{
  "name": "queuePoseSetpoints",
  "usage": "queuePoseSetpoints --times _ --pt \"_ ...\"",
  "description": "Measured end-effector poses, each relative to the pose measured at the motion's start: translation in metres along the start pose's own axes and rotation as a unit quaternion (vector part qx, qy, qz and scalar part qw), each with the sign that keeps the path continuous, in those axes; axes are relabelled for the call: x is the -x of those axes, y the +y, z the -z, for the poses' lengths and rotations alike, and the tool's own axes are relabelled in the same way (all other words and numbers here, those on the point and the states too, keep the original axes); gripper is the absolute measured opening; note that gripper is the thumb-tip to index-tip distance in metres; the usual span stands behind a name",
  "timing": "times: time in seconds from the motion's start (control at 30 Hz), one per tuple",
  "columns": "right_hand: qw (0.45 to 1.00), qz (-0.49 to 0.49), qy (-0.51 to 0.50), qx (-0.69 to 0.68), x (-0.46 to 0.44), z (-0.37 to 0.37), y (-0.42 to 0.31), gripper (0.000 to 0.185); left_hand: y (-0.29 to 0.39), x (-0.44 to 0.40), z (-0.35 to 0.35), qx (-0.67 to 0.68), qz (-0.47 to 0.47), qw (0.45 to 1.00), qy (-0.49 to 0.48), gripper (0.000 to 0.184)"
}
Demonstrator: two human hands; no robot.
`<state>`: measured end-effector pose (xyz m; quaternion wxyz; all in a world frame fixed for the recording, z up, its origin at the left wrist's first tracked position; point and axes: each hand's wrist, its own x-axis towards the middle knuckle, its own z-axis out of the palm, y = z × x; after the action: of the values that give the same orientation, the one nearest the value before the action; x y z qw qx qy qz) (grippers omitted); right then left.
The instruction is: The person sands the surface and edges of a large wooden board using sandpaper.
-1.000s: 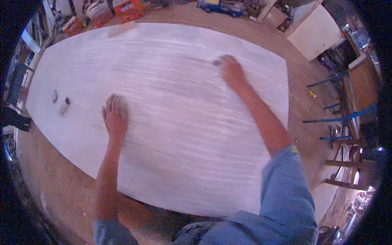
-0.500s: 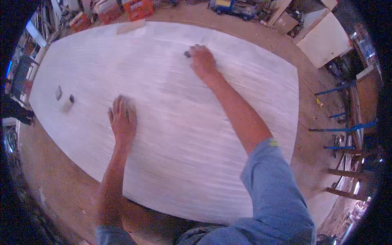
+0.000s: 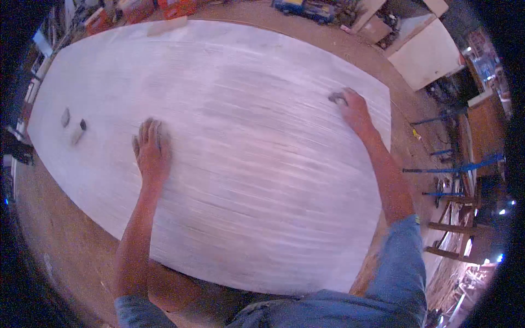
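A large board, whitish and marked with long grey streaks, spreads out in front of me. My left hand lies flat on its left half, fingers stretched out and holding nothing. Near the board's right edge, my right hand is closed around a small dark grey pad, which looks like folded sandpaper and is pressed to the surface. Most of the pad is hidden under the fingers. Left of my left hand lie a small grey piece and a pale roll-like object with a dark end.
Brown floor surrounds the board. A flat tan piece rests at its far edge, with orange containers behind. A white cabinet stands at the far right, above blue metal legs and wooden bars.
My right hand has swept the grey pad rightward and slightly nearer across the board. The left hand stays flat in about the same place; the whole view has shifted slightly.
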<state>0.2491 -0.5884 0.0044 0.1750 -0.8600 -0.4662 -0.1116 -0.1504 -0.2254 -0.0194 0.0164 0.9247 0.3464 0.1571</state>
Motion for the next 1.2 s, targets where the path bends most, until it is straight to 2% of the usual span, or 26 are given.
queuePoseSetpoints --times 0.03,0.1,0.13,0.2,0.3,0.4,0.43,0.47,0.53,0.6,0.67,0.7,0.77,0.8,0.83,0.87,0.9,0.97,1.0,1.07,1.1,1.17,1.2 --pt "1.000 0.015 0.013 -0.017 -0.019 -0.010 -0.039 0.016 0.002 0.000 0.001 0.004 -0.004 1.000 -0.003 0.044" --pt "0.993 0.097 0.064 -0.027 -0.064 -0.072 -0.069 0.018 -0.003 -0.001 0.003 0.001 -0.008 1.000 -0.002 0.043" --pt "0.996 0.007 -0.065 -0.064 -0.087 -0.052 -0.128 0.033 -0.005 0.001 0.000 -0.001 -0.017 1.000 0.005 0.044" --pt "0.999 0.017 -0.010 -0.032 -0.123 -0.099 -0.162 0.031 -0.005 0.004 -0.002 -0.003 -0.034 0.999 0.017 0.045" --pt "0.998 0.036 -0.008 -0.052 -0.130 -0.095 -0.172 0.027 0.002 -0.004 0.000 0.030 -0.023 0.999 0.019 0.045" --pt "0.997 0.035 0.052 -0.050 -0.077 -0.073 -0.111 0.018 -0.003 0.000 -0.004 0.021 -0.015 0.999 0.022 0.045" --pt "1.000 0.011 -0.014 0.009 -0.055 -0.051 -0.084 0.024 -0.008 0.001 -0.008 0.012 -0.033 0.999 0.032 0.044" --pt "1.000 -0.003 -0.015 0.026 -0.025 -0.032 -0.054 0.030 -0.012 0.002 -0.012 0.005 -0.051 0.998 0.042 0.044" --pt "0.994 -0.040 0.035 0.097 0.034 -0.011 0.019 0.029 -0.017 0.002 -0.018 -0.014 -0.056 0.998 0.034 0.044" --pt "0.994 -0.025 0.006 0.104 0.062 0.021 0.045 0.031 -0.013 0.000 -0.017 -0.033 -0.062 0.997 0.030 0.044" --pt "0.991 -0.056 0.022 0.121 0.065 0.020 0.049 0.028 -0.005 0.002 -0.009 -0.042 -0.043 0.997 0.040 0.044" --pt "0.993 0.004 0.014 0.120 0.050 0.011 0.030 0.027 -0.003 0.002 -0.007 -0.045 -0.037 0.998 0.036 0.044" --pt "0.997 0.020 0.047 0.055 -0.003 -0.036 -0.023 0.029 -0.003 0.001 -0.005 -0.026 -0.040 0.999 0.018 0.044" --pt "0.991 0.109 0.008 0.077 -0.036 -0.054 -0.059 0.033 -0.005 0.002 -0.006 -0.033 -0.035 0.999 0.017 0.044" --pt "0.999 0.035 0.036 0.002 -0.067 -0.075 -0.103 0.035 -0.006 0.003 -0.008 -0.018 -0.028 0.999 0.020 0.043" --pt "0.992 0.077 0.102 -0.006 -0.093 -0.097 -0.135 0.025 -0.007 0.004 -0.010 -0.003 -0.024 0.999 0.024 0.042" --pt "0.997 0.041 0.004 -0.061 -0.116 -0.094 -0.168 0.022 -0.013 0.007 -0.009 -0.008 -0.026 0.999 0.026 0.042" --pt "0.998 0.045 0.008 -0.051 -0.136 -0.104 -0.186 0.019 -0.006 0.004 -0.011 0.023 -0.042 0.999 0.010 0.043" --pt "0.995 0.088 0.030 -0.035 -0.136 -0.118 -0.172 0.018 0.009 0.000 -0.002 0.034 -0.060 0.997 0.016 0.043" --pt "0.993 0.104 0.057 -0.010 -0.106 -0.090 -0.148 0.020 0.027 0.006 0.032 0.057 0.004 0.998 -0.023 0.042" --pt "0.996 0.079 0.047 -0.016 -0.085 -0.074 -0.127 0.022 0.019 0.008 0.022 0.061 -0.003 0.998 -0.022 0.042" --pt "0.997 0.059 0.051 0.011 -0.025 -0.053 -0.045 0.029 -0.012 0.009 -0.015 -0.020 -0.056 0.998 0.015 0.042" --pt "1.000 -0.004 0.022 -0.002 0.013 -0.018 -0.015 0.035 -0.016 0.009 -0.019 -0.014 -0.063 0.998 0.010 0.042"
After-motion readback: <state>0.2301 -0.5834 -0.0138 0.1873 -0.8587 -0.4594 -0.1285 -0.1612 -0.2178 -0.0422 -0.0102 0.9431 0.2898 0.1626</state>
